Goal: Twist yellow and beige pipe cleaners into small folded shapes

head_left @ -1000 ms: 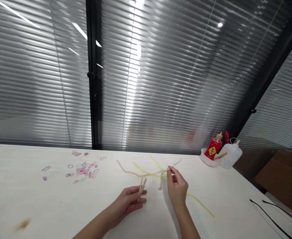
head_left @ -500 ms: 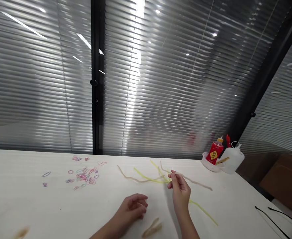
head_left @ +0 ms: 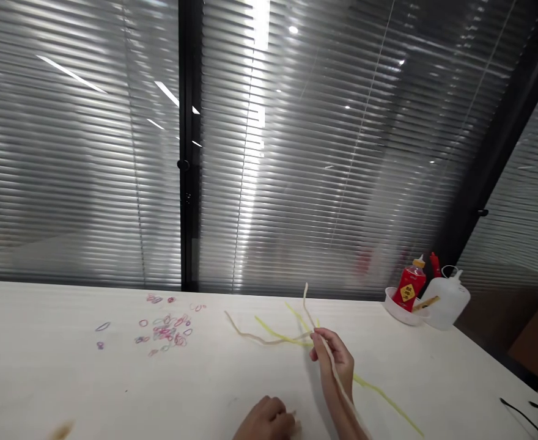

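Observation:
My right hand (head_left: 337,357) is raised over the table with thumb and fingertips pinched on a long beige pipe cleaner (head_left: 337,377). One end of it sticks up past the fingers, and the rest trails down along my wrist. At the bottom edge my left hand (head_left: 266,420) is curled closed around a folded beige pipe cleaner (head_left: 296,423), mostly hidden by the fingers. Behind the right hand lie another beige pipe cleaner (head_left: 255,338) and yellow pipe cleaners (head_left: 273,332), overlapping. A yellow pipe cleaner (head_left: 390,401) also stretches out to the right of my wrist.
Small coloured rubber bands (head_left: 165,332) are heaped on the left of the white table (head_left: 159,391). At the back right, a red bottle (head_left: 409,288) stands in a white bowl (head_left: 400,315) beside a white squeeze bottle (head_left: 447,300). Black glasses temples (head_left: 523,417) show lower right.
My left hand has come down and closed over the folded beige pipe cleaner. The pipe cleaner in my right hand has swung from pointing right to running down along the wrist. The view has shifted slightly.

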`<action>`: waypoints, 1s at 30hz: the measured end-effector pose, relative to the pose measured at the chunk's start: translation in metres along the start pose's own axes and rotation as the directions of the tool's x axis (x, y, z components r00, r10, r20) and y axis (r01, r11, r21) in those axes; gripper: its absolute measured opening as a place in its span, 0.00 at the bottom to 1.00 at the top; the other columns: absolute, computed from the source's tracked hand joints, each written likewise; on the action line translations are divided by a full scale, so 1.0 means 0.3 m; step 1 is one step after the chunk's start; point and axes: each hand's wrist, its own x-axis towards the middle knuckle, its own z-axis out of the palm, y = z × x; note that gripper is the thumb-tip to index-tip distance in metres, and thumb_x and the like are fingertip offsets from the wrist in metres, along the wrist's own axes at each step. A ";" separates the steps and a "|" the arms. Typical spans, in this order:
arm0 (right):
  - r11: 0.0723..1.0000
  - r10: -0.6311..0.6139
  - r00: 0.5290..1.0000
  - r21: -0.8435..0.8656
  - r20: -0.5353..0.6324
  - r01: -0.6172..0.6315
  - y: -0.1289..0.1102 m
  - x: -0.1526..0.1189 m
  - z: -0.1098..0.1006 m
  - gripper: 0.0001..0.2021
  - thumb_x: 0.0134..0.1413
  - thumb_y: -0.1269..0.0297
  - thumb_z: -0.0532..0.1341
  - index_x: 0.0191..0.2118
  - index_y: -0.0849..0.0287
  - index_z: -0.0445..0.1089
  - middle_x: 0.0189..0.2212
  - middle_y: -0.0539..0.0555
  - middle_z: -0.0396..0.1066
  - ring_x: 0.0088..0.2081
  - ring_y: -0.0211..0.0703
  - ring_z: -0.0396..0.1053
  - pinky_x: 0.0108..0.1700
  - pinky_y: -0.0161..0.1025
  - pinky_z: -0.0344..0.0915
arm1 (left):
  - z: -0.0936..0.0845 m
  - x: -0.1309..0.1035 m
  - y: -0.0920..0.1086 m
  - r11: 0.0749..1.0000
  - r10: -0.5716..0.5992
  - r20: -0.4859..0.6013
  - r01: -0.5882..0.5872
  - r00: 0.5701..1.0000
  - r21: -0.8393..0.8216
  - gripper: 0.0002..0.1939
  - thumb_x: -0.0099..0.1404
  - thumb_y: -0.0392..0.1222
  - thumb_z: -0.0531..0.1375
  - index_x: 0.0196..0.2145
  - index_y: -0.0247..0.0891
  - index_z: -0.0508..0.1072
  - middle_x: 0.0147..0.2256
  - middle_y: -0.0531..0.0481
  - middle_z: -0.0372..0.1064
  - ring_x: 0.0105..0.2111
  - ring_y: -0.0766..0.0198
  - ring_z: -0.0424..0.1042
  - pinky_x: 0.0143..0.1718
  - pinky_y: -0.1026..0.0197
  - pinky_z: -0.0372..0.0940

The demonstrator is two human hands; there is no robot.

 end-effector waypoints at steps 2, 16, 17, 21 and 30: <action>0.999 0.042 0.999 -0.025 0.005 -0.042 0.003 -0.001 0.002 0.20 0.43 0.50 0.64 0.35 0.64 0.69 0.18 0.49 0.62 0.21 0.35 0.60 0.26 0.32 0.61 | -0.026 0.001 -0.011 0.994 -0.080 -0.008 0.080 0.997 0.071 0.11 0.57 0.31 0.53 0.38 0.35 0.70 0.39 0.40 0.67 0.37 0.56 0.65 0.37 0.58 0.61; 0.983 0.181 0.941 -0.038 0.287 -0.177 0.034 0.001 0.022 0.28 0.52 0.43 0.52 0.47 0.64 0.65 0.37 0.61 0.70 0.25 0.37 0.66 0.23 0.32 0.63 | -0.201 0.010 0.010 0.346 -0.457 0.005 0.183 0.889 -0.920 0.19 0.61 0.55 0.53 0.30 0.34 0.64 0.25 0.51 0.59 0.23 0.69 0.57 0.24 0.66 0.51; 0.984 0.173 0.923 -0.028 0.343 -0.174 0.028 -0.010 0.029 0.27 0.52 0.44 0.53 0.46 0.65 0.66 0.37 0.61 0.70 0.27 0.37 0.67 0.24 0.32 0.64 | -0.213 0.013 0.013 0.207 -0.455 0.067 0.179 0.888 -0.962 0.19 0.60 0.56 0.55 0.31 0.34 0.64 0.25 0.52 0.58 0.22 0.71 0.56 0.24 0.67 0.51; 0.989 0.143 0.864 -0.042 0.483 -0.140 0.028 -0.050 0.056 0.22 0.49 0.51 0.60 0.43 0.64 0.69 0.35 0.59 0.71 0.29 0.38 0.68 0.28 0.34 0.65 | -0.250 0.013 0.025 -0.099 -0.464 0.150 0.117 0.873 -0.988 0.19 0.55 0.52 0.62 0.37 0.34 0.68 0.31 0.50 0.61 0.26 0.72 0.60 0.29 0.67 0.55; 0.998 0.004 0.857 -0.060 0.515 0.031 0.021 -0.092 0.067 0.12 0.50 0.59 0.60 0.36 0.62 0.72 0.30 0.55 0.71 0.31 0.40 0.68 0.32 0.36 0.66 | -0.270 0.000 0.044 0.056 -0.468 0.056 0.092 0.882 -0.994 0.18 0.58 0.50 0.60 0.40 0.33 0.70 0.29 0.50 0.61 0.26 0.71 0.58 0.29 0.67 0.55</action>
